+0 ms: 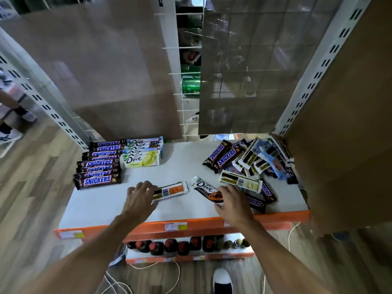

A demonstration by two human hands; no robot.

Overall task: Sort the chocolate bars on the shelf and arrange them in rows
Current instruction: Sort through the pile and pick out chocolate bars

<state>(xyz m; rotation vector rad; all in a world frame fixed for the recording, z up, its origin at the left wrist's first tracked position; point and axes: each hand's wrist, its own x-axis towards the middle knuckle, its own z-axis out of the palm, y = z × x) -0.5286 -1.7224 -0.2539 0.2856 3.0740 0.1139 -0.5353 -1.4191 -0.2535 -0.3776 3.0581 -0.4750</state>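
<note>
On the white shelf (182,166), a neat row of Snickers bars (98,166) lies at the left, with a row of Dove bars (144,152) beside it. A mixed pile of Snickers and Dove bars (254,162) fills the right side. My left hand (141,197) grips the end of a face-down white bar with an orange label (171,190) at the front middle. My right hand (230,201) holds a Dove bar with a dark orange end (206,188), lying face up next to the other bar.
The shelf has an orange front edge (191,227) with price tags. Below it a lower shelf holds several dark bottles (180,246). Cardboard panels stand behind and at the right (350,124). White cords lie on the wooden floor, and my shoe (221,281) shows below.
</note>
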